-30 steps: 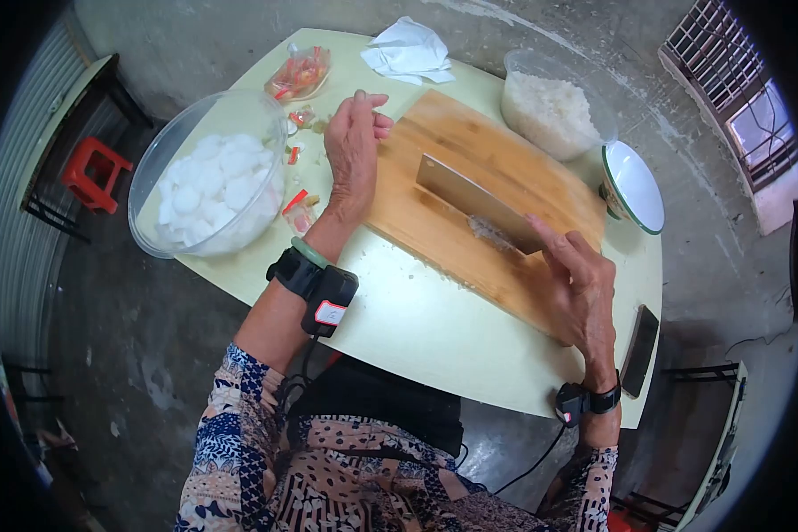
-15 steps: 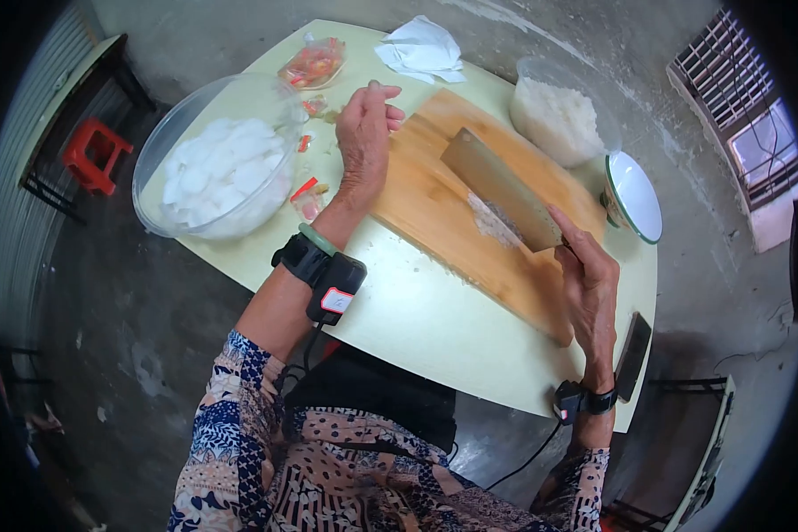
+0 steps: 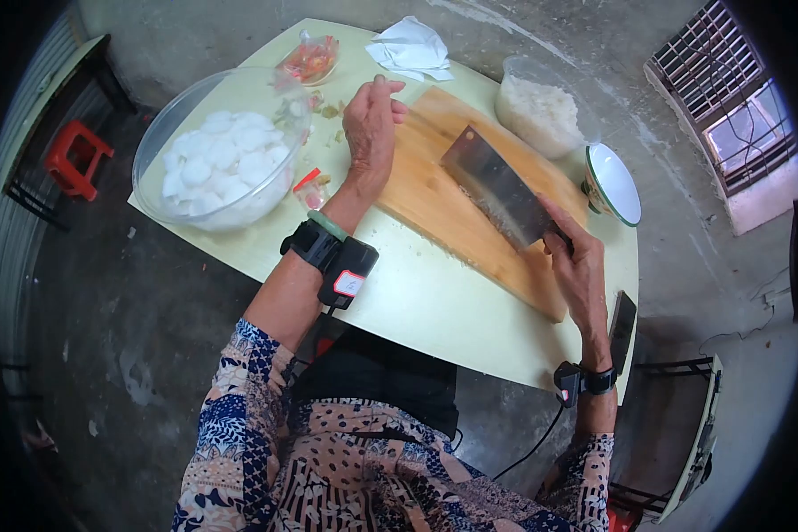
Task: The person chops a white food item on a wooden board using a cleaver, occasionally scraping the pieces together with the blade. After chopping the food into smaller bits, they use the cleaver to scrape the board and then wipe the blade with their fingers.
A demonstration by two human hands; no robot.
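My right hand (image 3: 579, 266) is wrapped round the handle of a broad cleaver (image 3: 495, 184). Its blade slants over the wooden cutting board (image 3: 417, 182), and a strip of finely chopped pale bits (image 3: 505, 227) lies along its lower edge, partly hidden by it. At the board's left edge, my left hand (image 3: 372, 131) is raised with fingers loosely bent and apart, and nothing shows in it. Left of that hand stands a large clear bowl (image 3: 151, 164) of rounded white pieces. A small red-and-clear packet (image 3: 312, 188) lies between bowl and wrist.
Behind the board are a clear tub of white shredded food (image 3: 541, 115) and crumpled white paper (image 3: 410, 46). A plastic bag with reddish contents (image 3: 310, 60) sits at the back left. A white enamel-like bowl (image 3: 614, 184) and a dark flat object (image 3: 623, 330) are at the right.
The cleaver blade has tipped, its face now darker and covering more of the chopped bits. My left hand stays beside the board. The whole view has shifted slightly.
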